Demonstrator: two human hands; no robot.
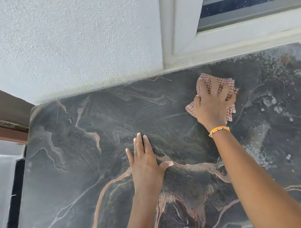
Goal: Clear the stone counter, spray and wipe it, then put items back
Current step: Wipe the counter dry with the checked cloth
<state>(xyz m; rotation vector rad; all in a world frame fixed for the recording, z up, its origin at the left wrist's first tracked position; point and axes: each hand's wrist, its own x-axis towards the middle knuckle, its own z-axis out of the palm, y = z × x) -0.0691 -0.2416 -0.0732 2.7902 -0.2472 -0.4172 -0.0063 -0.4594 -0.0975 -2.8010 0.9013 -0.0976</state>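
Under the right hand (214, 104) fingers: checked cloth (225, 84) bunched, long axis slanting toward the window | fingers spread, pressing it onto the stone counter (73, 158) | left hand (145, 164) flat, fingers together, thumb out, empty

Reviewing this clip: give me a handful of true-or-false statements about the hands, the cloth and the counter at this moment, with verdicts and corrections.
1. The right hand presses a checked cloth onto the stone counter. True.
2. The left hand holds a spray bottle. False: it lies flat and empty on the counter, fingers spread.
3. The cloth is near the counter's back edge, below the window frame. True.
4. An orange bracelet is on the left wrist. False: it is on the right wrist.
5. Several jars stand on the counter beside the cloth. False: no items show on the visible counter, only the hands and cloth.
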